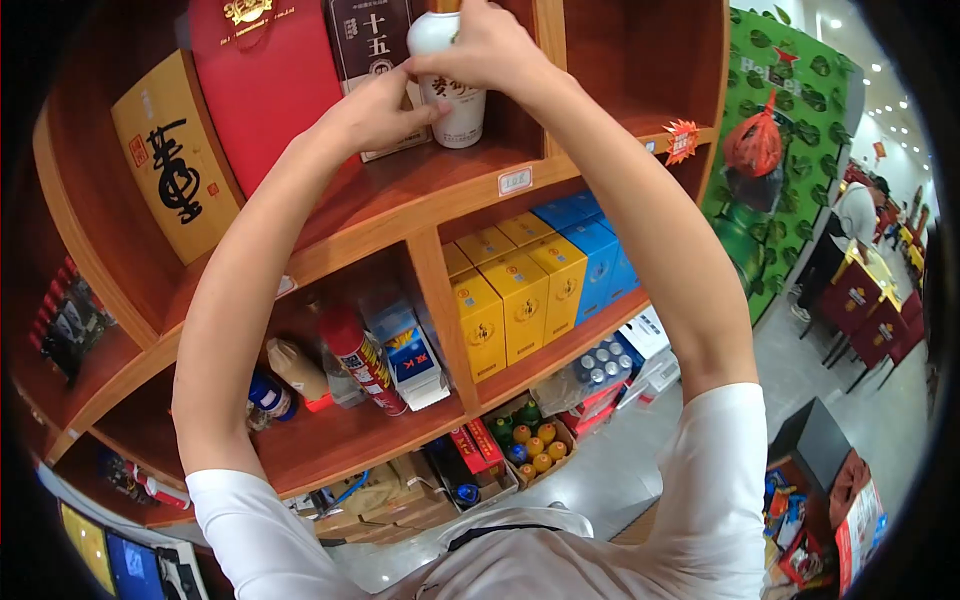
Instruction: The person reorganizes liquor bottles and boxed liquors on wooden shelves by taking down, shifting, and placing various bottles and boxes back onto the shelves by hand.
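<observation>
Far left, I get dark bottles (65,320) with red caps in a side compartment. Next, a gold box (175,150) with black script, leaning, then a tall red package (265,80) beside it. Below, in the left lower compartment: blue can (272,397), tan pouch (297,370), red spray can (360,360) tilted, and a blue-white box (412,355) just right of it.

Up top, a dark box (368,35) stands behind my left hand (380,110). That hand has its digits parted, one tip on the front of the white bottle (460,115), the others up near its left shoulder; I can't tell how firmly it holds. The bottle is upright in the upper compartment, right of the dark box, base at the shelf (450,207). My right hand (490,48) wraps the bottle's upper part, thumb across the front, its tip by the left fingers; the far fingers are hidden.

Right of centre, a price tag (516,181) sits on the shelf edge. Below it, yellow boxes (505,315) stand in rows, blue boxes (590,262) right beside them. Red starburst tag (682,142) on the right upright.

Right side: green panel (745,110) with leaves, red plastic bag (752,148) hanging there. Far right, a person (855,215) in white bends over a table near dark red chairs (850,310).
</observation>
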Available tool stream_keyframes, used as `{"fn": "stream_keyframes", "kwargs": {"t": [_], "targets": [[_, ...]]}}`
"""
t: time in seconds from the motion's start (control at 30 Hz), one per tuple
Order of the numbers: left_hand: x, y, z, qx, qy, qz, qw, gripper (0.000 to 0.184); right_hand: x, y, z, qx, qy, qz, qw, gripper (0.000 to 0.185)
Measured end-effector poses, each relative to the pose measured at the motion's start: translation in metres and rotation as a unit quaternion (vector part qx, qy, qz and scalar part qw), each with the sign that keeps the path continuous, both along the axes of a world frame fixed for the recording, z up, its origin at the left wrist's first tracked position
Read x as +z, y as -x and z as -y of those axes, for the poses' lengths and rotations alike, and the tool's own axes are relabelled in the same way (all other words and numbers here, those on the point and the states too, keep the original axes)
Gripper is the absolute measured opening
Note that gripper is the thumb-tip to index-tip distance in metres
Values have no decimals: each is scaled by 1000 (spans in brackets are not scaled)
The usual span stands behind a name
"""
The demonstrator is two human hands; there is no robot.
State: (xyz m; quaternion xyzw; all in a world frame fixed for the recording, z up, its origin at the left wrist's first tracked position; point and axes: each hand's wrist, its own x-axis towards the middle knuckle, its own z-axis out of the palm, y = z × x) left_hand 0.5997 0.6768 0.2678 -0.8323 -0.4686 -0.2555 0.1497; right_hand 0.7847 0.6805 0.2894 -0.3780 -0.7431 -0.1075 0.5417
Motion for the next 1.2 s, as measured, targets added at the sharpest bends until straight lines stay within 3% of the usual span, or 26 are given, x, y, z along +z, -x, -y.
{"fn": "stream_keyframes", "kwargs": {"t": [0.03,0.13,0.17,0.33,0.43,0.57,0.7,0.9,1.0,1.03,1.13,1.17,1.2], "targets": [[0,1,-5,-6,10,17,1000,82,-1,1,-3,-2,-8,-3,1000,96],[-3,-10,-19,-9,80,112,990,92,17,26,-18,-90,130,42,986,93],[-9,-14,-21,-30,89,177,980,86,24,30,-22,-113,147,69,980,90],[-17,-16,-46,-20,39,226,973,84,43,38,-19,-179,146,202,952,79],[-17,-30,-39,-2,27,242,970,80,53,27,-13,-145,171,295,929,78],[-16,-37,-34,85,75,265,957,73,23,37,-32,-214,-1,165,963,73],[-18,-41,-33,107,51,277,954,67,37,19,-19,-123,111,281,945,68],[-21,-41,-35,96,50,271,956,65,29,27,-26,-147,60,229,960,53],[-29,-49,-27,72,-71,248,963,64,30,22,-17,-161,44,227,960,41],[-29,-46,-27,58,-56,231,970,72,30,25,-18,-163,33,223,961,41],[-27,-42,-14,169,-132,97,972,84,35,22,-7,-152,94,239,955,55],[-26,-35,-13,190,-122,60,972,91,30,18,-23,-122,20,219,968,48],[-24,-30,-9,203,-136,21,970,91,31,17,-23,-121,21,219,968,49]]}}
